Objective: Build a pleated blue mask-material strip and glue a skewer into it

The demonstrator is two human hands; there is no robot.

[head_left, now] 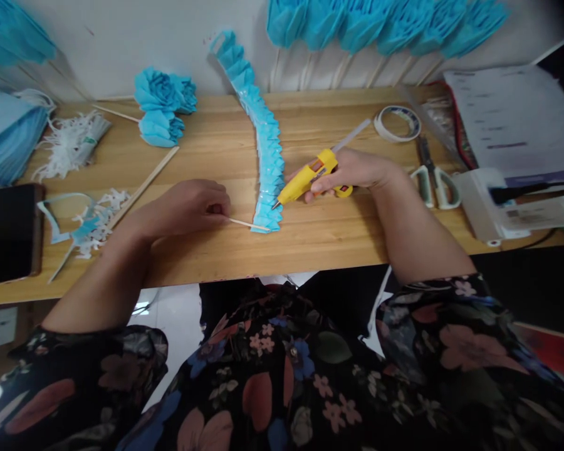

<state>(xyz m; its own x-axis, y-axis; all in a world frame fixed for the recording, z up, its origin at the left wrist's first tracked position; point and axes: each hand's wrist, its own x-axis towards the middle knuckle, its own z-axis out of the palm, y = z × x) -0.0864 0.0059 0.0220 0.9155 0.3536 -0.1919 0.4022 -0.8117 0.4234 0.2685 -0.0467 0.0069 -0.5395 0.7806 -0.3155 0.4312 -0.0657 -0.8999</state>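
A long, pleated blue strip (266, 141) lies on the wooden table, its far end leaning up against the wall. My left hand (192, 203) is closed around a thin wooden stick (242, 222), whose tip rests on the strip's near end. In my right hand (345, 175) is a yellow hot glue gun (308, 177) with a clear glue stick poking out of its back. The gun's nozzle points down at the strip, close above or touching it near the stick; I cannot tell which.
Blue fabric flowers (157, 94) lie at the back left, and more on sticks (366, 25) lean on the wall. On the left are a phone (13, 233), white cords (78, 141) and scraps (91, 228). Tape (398, 123), scissors (435, 178) and a white power strip (486, 207) sit on the right.
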